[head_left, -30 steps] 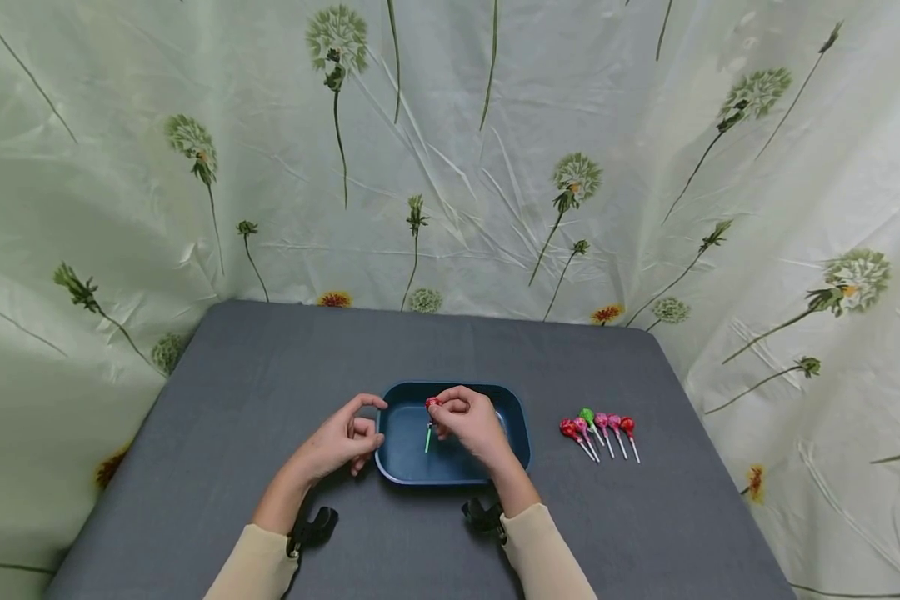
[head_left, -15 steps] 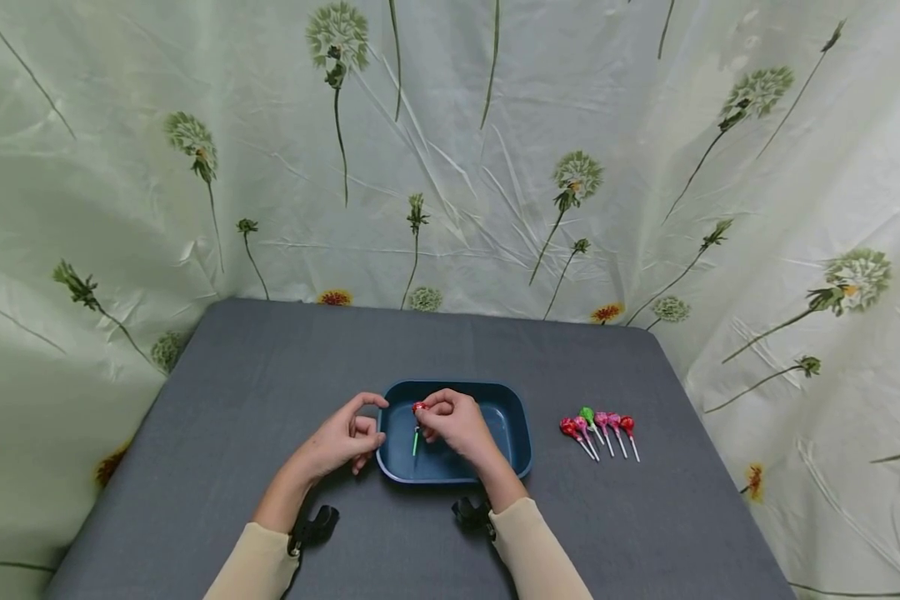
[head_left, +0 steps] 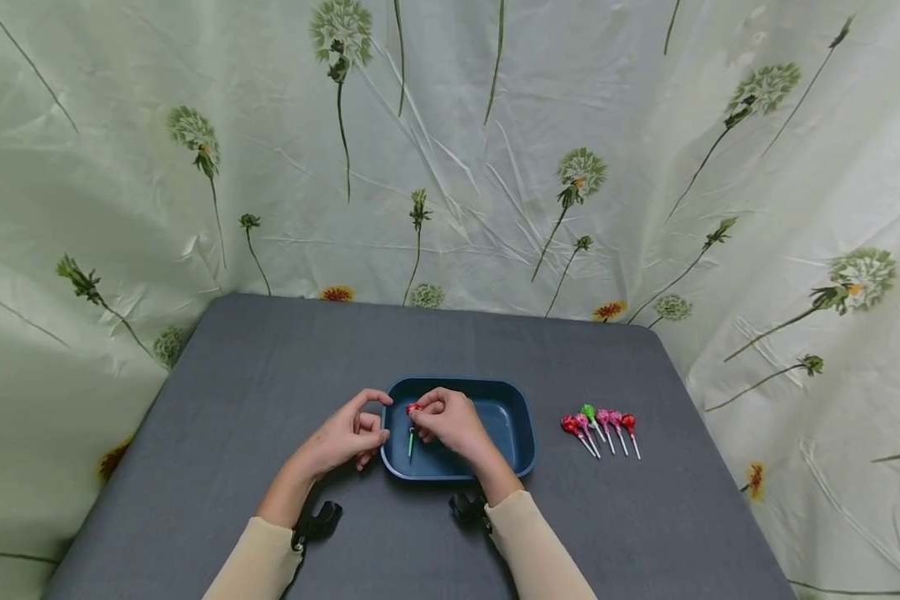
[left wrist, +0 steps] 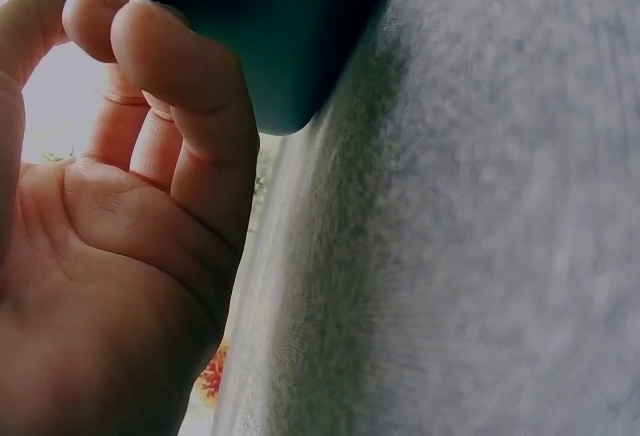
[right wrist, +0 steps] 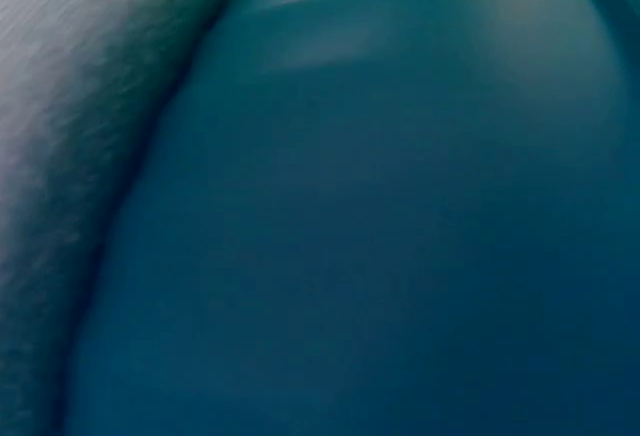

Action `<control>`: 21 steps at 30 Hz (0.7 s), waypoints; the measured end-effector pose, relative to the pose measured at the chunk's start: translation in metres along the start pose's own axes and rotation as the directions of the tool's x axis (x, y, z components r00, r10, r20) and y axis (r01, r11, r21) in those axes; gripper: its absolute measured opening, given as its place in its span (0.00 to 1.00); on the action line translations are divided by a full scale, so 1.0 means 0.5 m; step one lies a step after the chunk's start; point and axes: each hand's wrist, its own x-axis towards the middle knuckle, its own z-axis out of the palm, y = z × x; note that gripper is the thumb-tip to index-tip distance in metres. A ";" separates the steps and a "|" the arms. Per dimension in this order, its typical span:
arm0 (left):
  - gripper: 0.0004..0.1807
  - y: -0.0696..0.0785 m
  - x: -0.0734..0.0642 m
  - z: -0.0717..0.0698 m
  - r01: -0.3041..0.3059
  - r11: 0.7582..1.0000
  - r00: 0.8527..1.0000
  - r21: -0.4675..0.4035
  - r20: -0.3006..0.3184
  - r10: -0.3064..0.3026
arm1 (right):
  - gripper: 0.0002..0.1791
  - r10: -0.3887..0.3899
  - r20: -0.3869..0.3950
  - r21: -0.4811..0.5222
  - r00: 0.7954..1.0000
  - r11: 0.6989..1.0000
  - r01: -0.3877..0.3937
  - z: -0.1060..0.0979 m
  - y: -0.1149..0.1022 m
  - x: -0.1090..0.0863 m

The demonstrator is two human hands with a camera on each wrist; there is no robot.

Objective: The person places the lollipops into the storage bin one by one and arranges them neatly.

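Note:
In the head view, my right hand [head_left: 450, 422] pinches a red-topped lollipop [head_left: 412, 408] by its head, over the left part of a blue tray [head_left: 506, 425]. The lollipop's stick points toward me and looks green; whether it touches the tray floor I cannot tell. My left hand [head_left: 345, 435] holds the tray's left edge with bent index finger and thumb. In the left wrist view, the bent fingers of the left hand [left wrist: 130, 206] meet the tray's dark outer wall [left wrist: 290, 66]. The right wrist view is filled by the blurred tray [right wrist: 350, 206]; no hand shows there.
Several lollipops [head_left: 600, 427] with red, pink and green heads lie in a row on the grey cloth [head_left: 307, 350], right of the tray. Behind the table hangs a pale curtain [head_left: 450, 150] printed with dandelions.
My right hand has carried the lollipop left inside the tray and slightly toward me, now near the left wall. The left hand keeps its place at the tray's edge.

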 end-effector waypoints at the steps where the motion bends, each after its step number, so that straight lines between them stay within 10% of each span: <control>1: 0.29 0.000 0.001 0.000 -0.001 1.000 1.000 -0.002 0.001 0.001 | 0.12 -0.004 0.001 -0.019 1.000 1.000 0.004 0.002 -0.002 0.001; 21: 0.29 -0.001 0.003 0.002 0.000 1.000 1.000 -0.003 0.010 0.000 | 0.11 0.092 0.061 -0.135 0.994 0.987 -0.083 0.037 0.003 0.010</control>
